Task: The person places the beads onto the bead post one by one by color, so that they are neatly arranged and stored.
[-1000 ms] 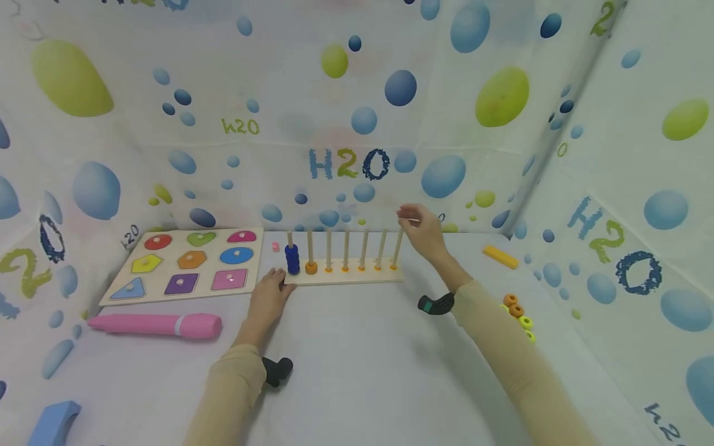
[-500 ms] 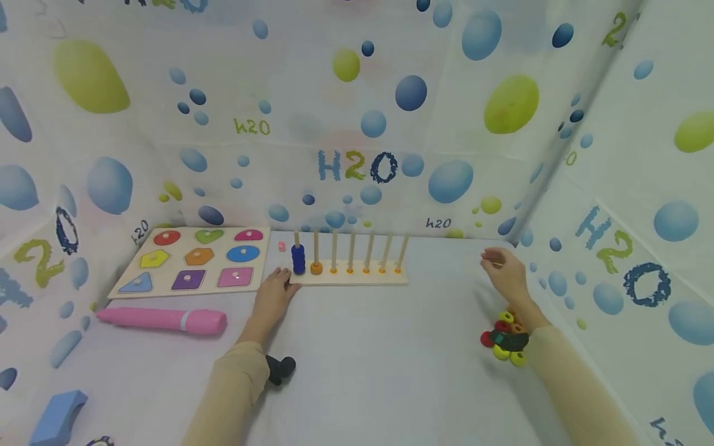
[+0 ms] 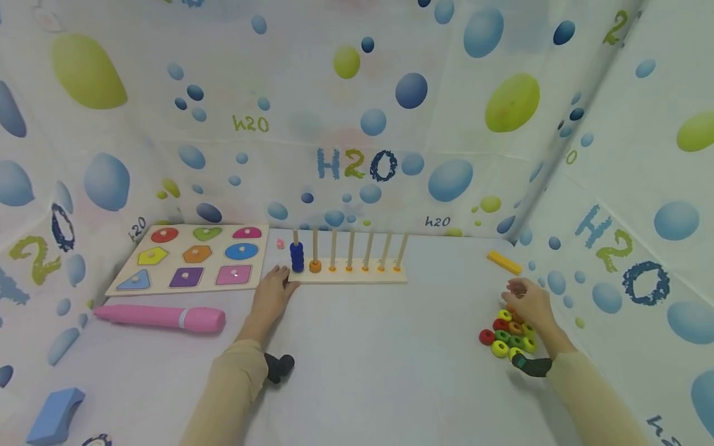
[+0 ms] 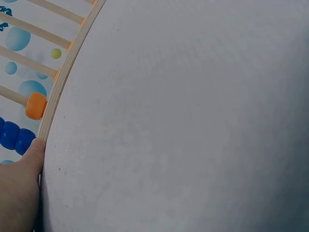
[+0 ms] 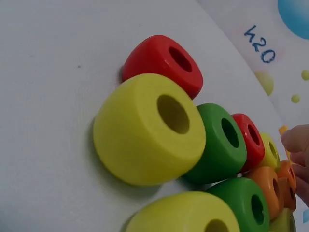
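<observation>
My left hand (image 3: 271, 296) grips the left corner of a wooden peg board (image 3: 357, 279), its thumb against the front edge in the left wrist view. Blue beads (image 3: 297, 257) are stacked on the leftmost peg, and one orange bead (image 3: 315, 266) sits at the bottom of the peg beside it. The other pegs are bare. Over at the right, my right hand (image 3: 530, 302) hovers at the far end of a cluster of loose beads, its fingers loosely bent beside the orange ones (image 5: 268, 186). The cluster also has yellow (image 5: 149, 130), green (image 5: 222, 145) and red beads (image 5: 164, 63).
A shape puzzle board (image 3: 212, 285) lies left of the pegs, with a pink marker-shaped toy (image 3: 162, 318) in front. A blue block (image 3: 56, 415) is at the near left. A yellow-orange bar (image 3: 504, 262) lies behind the beads, and a small pink piece (image 3: 281, 243) behind the peg board.
My right hand has gone from above the rightmost peg across to the right and down to the loose beads. The left hand stays at the peg board's corner.
</observation>
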`<action>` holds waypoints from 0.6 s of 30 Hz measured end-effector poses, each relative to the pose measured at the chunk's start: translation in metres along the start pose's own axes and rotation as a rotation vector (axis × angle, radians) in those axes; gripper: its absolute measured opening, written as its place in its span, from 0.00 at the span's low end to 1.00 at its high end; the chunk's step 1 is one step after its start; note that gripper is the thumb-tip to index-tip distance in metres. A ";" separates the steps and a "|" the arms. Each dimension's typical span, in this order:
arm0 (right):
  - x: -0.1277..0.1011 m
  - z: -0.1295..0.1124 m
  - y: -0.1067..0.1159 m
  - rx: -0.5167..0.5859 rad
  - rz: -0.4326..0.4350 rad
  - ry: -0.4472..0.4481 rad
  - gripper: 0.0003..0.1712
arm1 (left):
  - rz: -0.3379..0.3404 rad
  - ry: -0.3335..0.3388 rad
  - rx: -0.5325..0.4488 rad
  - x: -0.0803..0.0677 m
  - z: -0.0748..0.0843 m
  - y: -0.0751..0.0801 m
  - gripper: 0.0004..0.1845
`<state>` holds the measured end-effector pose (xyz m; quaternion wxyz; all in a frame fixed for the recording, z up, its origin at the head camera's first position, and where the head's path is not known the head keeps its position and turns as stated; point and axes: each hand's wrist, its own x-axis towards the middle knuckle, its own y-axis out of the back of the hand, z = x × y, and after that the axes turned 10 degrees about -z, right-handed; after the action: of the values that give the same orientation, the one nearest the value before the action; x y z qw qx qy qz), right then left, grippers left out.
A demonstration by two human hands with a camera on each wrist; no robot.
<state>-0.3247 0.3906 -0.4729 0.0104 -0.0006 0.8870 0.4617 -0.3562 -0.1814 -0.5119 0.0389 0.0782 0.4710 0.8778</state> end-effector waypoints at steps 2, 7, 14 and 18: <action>-0.003 0.004 -0.002 -0.007 -0.025 -0.024 0.26 | 0.000 0.003 -0.003 0.000 0.001 0.001 0.29; -0.007 0.008 -0.005 -0.036 -0.020 -0.043 0.25 | -0.002 0.007 0.004 -0.001 0.001 0.001 0.29; -0.017 0.008 -0.002 -0.068 0.015 -0.024 0.24 | 0.001 0.003 0.011 0.000 0.003 0.003 0.28; -0.019 0.007 -0.004 -0.045 0.028 -0.029 0.24 | 0.005 -0.007 0.014 -0.001 0.003 0.003 0.28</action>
<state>-0.3051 0.3936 -0.4794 0.0170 0.0183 0.8760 0.4817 -0.3543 -0.1804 -0.5079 0.0377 0.0826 0.4767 0.8744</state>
